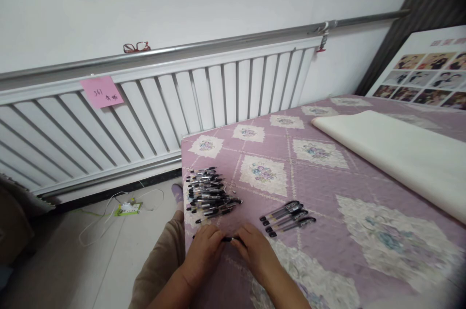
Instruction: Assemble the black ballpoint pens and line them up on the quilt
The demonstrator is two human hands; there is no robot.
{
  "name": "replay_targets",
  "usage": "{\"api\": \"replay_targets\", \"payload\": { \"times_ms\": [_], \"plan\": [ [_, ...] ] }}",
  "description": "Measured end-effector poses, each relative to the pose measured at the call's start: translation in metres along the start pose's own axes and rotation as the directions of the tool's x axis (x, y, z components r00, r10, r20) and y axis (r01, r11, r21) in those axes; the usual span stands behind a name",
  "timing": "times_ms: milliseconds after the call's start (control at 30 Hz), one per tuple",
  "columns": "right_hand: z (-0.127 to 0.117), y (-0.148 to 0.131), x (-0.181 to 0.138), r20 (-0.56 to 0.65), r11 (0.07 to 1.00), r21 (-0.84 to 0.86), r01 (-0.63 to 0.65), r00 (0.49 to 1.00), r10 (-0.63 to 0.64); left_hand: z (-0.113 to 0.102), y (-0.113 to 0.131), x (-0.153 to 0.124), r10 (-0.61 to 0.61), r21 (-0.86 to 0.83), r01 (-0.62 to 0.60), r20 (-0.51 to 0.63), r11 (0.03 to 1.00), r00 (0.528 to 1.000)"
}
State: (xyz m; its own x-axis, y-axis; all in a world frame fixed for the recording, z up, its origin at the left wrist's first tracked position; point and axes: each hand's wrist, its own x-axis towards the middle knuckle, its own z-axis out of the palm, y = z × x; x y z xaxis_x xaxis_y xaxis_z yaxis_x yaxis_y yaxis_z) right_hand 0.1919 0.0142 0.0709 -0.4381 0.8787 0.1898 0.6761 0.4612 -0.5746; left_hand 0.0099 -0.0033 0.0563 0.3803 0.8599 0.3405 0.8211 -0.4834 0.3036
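My left hand (pixel 206 249) is closed around a slim black pen (pixel 227 239), held level just above the bed's near left part. From the other side, my right hand (pixel 255 249) pinches the pen's right end, so that tip is hidden by the fingers. Beyond my left hand lies a loose pile of black and clear pens (pixel 209 195), most of them pointing sideways. A smaller row of several black capped pens (pixel 287 216) rests to the right, beyond my right hand, laid roughly side by side.
A purple flowered cover (pixel 276 141) spreads under everything, with a folded cream sheet (pixel 393 148) at the right. Behind it runs a white radiator (pixel 214 90) under a pipe with glasses (pixel 137 47). A power strip (pixel 128 208) with cables lies on the floor (pixel 98 255) at left.
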Motion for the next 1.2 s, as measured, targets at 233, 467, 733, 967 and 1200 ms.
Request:
{"api": "replay_targets", "payload": {
  "times_ms": [233,467,733,967,1200],
  "plan": [
    [-0.001,-0.001,0.001,-0.013,1.0,-0.001,-0.006,1.0,0.006,0.0,0.0,0.0,0.002,-0.018,-0.003,-0.007,1.0,1.0],
    [0.002,0.0,0.001,-0.016,1.0,-0.001,0.004,1.0,-0.004,0.001,0.0,0.0,0.002,-0.012,-0.002,-0.01,1.0,1.0],
    [-0.001,0.012,0.0,-0.1,1.0,0.012,0.026,0.995,-0.025,0.0,-0.002,0.0,-0.027,0.07,0.029,-0.029,0.997,0.999],
    [-0.01,0.014,-0.002,-0.05,0.998,0.06,0.028,0.998,-0.025,0.001,-0.002,0.003,-0.043,0.076,0.045,-0.031,0.996,0.999],
    [-0.007,0.015,-0.002,-0.045,0.998,0.056,0.04,0.998,-0.038,-0.003,0.001,0.002,-0.069,0.04,0.071,-0.039,0.997,0.997]
  ]
}}
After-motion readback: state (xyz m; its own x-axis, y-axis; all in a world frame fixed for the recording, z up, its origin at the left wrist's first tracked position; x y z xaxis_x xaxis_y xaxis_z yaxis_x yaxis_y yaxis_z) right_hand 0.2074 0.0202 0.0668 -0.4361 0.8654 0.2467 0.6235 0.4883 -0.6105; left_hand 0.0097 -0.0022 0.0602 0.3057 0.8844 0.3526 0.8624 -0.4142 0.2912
